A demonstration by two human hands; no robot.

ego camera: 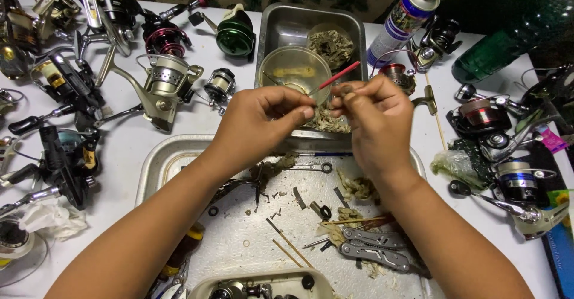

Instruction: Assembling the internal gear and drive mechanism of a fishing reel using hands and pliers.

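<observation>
- The left hand (263,122) pinches a tiny part, too small to tell, with fingers closed on it.
- The right hand (371,119) holds a thin red-handled tool (335,78), its fingers tight around it.
- Both hands meet over the small clear bowl (294,72), above the metal tray (239,239).
- It looks like a cleaning step; the tool tip needs slow, careful aim next.
- Fishing reels (161,87) lie around on the table (179,119).

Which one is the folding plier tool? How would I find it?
Start at the big flat metal tray under the person's hands. Go to its lower right part, just past the right forearm, where the grey folding multi-tool lies closed. It is the only flat steel bar with cut-out holes; its neighbours are thin sticks, rags and small washers.
</observation>
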